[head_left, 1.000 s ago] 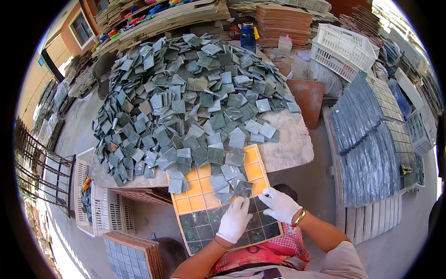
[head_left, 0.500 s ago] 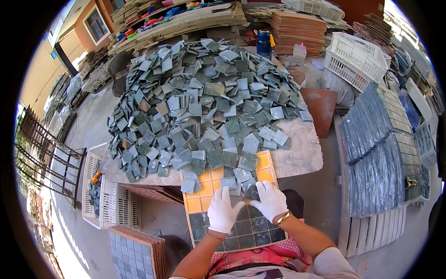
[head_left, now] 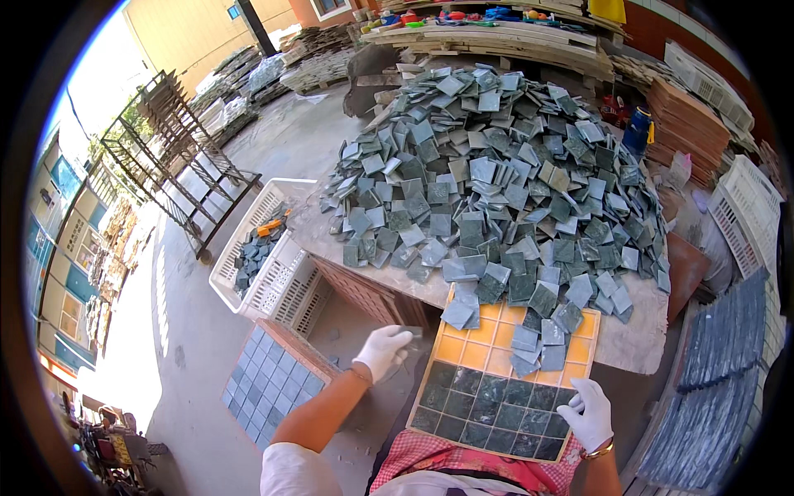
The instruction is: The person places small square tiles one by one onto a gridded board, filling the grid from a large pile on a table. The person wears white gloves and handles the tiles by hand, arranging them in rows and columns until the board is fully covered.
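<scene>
My gloved left hand [head_left: 382,350] pinches a small tile [head_left: 413,332] off the counter's [head_left: 637,339] near edge, while my right hand [head_left: 589,414] grips the orange tray's [head_left: 475,354] right rim.

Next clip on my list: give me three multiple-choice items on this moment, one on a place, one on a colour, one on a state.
1. Where is the white crate holding a few tiles?
A. left of the table
B. on top of the tile heap
C. on the person's lap

2. What colour is the tray where no tiles sit yet?
A. red
B. orange-yellow
C. white

3. How full is the tray?
A. completely filled
B. holds nothing at all
C. near rows filled, far rows partly bare

Answers: 1 A, the crate sits beside the table's left edge, lower than its top. 2 B, the bare squares show orange-yellow. 3 C, dark green tiles fill the rows nearest the person, between the left hand and right hand, both in white gloves.
</scene>
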Demonstrator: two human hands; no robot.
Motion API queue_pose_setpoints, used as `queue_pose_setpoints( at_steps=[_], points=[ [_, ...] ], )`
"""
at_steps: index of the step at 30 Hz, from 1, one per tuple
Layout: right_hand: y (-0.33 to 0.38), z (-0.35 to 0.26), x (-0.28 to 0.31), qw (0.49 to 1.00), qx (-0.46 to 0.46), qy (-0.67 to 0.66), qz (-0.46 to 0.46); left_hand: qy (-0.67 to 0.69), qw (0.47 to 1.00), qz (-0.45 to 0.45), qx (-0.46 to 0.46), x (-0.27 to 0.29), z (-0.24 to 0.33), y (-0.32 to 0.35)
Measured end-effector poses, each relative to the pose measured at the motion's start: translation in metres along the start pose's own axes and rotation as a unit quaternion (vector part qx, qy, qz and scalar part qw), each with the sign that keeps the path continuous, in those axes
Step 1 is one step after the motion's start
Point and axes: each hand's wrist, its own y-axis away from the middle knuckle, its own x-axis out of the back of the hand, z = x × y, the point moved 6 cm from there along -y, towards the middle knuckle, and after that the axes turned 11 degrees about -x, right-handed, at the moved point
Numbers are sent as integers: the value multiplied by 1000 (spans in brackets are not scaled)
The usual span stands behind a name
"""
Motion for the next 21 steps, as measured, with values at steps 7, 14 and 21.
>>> queue_pose_setpoints(
  at_steps=[7, 14, 21],
  points=[
    [-24, -28, 0, 997, 13, 72, -2, -102, 910, 248, -316, 250, 105, -36],
    [-67, -53, -59, 946, -22, 322, -41, -282, 902, -28, -325, -49, 31, 7],
    [-61, -51, -78, 948, 9, 305, 91, -398, 860, -36, -319, -173, -10, 18]
  ],
)
